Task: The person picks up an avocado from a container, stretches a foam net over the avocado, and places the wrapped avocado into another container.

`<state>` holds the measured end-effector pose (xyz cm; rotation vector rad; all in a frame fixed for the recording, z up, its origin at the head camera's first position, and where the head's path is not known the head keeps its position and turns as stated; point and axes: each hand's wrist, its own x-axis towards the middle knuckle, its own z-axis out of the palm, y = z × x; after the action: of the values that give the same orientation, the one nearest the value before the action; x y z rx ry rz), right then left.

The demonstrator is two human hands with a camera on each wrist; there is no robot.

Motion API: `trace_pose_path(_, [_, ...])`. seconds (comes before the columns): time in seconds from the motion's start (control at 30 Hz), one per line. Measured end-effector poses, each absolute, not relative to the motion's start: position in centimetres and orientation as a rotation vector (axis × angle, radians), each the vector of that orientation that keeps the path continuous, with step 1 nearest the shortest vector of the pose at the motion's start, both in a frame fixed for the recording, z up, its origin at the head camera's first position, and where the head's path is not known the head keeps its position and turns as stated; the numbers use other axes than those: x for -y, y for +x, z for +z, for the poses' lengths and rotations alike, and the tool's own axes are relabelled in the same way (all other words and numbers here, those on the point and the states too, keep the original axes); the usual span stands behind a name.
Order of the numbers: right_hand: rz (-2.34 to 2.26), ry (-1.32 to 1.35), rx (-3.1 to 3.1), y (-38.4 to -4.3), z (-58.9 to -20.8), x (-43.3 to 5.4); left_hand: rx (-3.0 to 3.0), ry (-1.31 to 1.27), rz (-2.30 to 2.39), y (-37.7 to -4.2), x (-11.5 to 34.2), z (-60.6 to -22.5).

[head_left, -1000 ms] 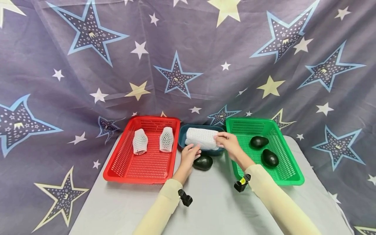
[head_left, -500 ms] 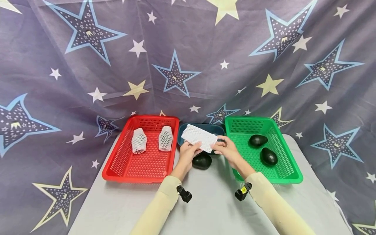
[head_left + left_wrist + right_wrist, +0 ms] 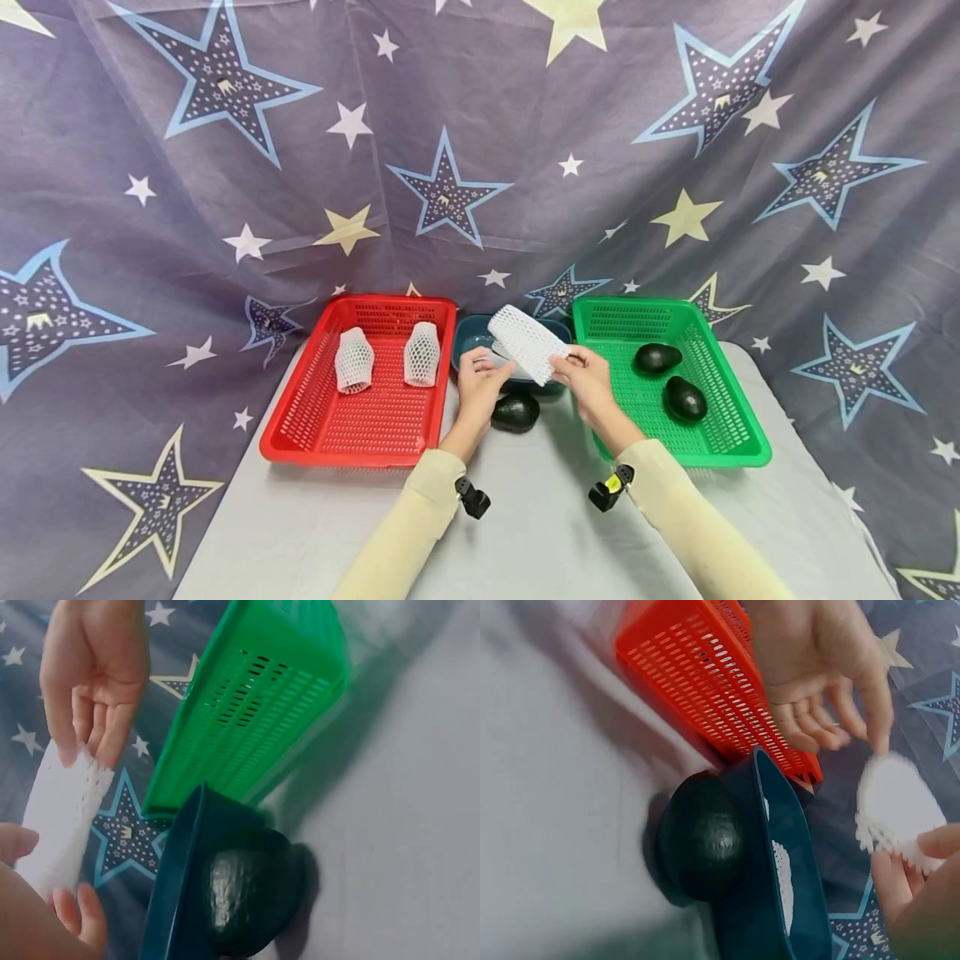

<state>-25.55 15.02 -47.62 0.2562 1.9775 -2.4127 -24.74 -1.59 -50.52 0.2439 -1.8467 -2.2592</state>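
My right hand [image 3: 585, 379] pinches one end of a white foam fruit net [image 3: 528, 343], which slants up and left over a dark blue tray [image 3: 468, 333]. Beside it is my left hand [image 3: 480, 387], its fingers loosely bent; in the right wrist view a digit of this left hand [image 3: 817, 682] reaches the net's [image 3: 896, 799] edge, and whether it touches is hard to tell. More white netting [image 3: 782, 881] lies inside the tray. On the table, against the tray's near side, rests a dark avocado [image 3: 515, 412].
To the left stands a red basket [image 3: 341, 457] holding two netted fruits [image 3: 354, 360]. A green basket [image 3: 720, 458] on the right contains two bare avocados [image 3: 686, 399]. Behind everything hangs a star-patterned cloth [image 3: 300, 192]. The grey-white table [image 3: 517, 517] extends toward me.
The foam net has come up out of the tray and turned from lying level to slanting. The left hand's fingers have loosened from it, while the right hand keeps its end.
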Motion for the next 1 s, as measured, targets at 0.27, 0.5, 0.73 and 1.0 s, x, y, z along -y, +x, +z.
trace_pose_path(0.27, [-2.28,0.099,-2.234,-25.1,-47.3,-13.2,2.018,-0.184,-2.205,-24.9,1.6,-50.2])
trace_pose_path(0.5, [-2.234,-0.078,-2.218,-24.7,-47.8,-12.6,2.088,-0.184,-2.255,-24.7,2.1,-50.2])
trace_pose_path(0.73, [-2.211,-0.186,-2.196,-24.4,-48.5,-12.6,2.076,-0.132,-2.348,-24.5,2.2,-50.5])
trace_pose_path(1.0, [-2.243,-0.128,-2.234,-24.3,-48.6,-12.5,2.07,-0.112,-2.348,-24.5,2.1,-50.7])
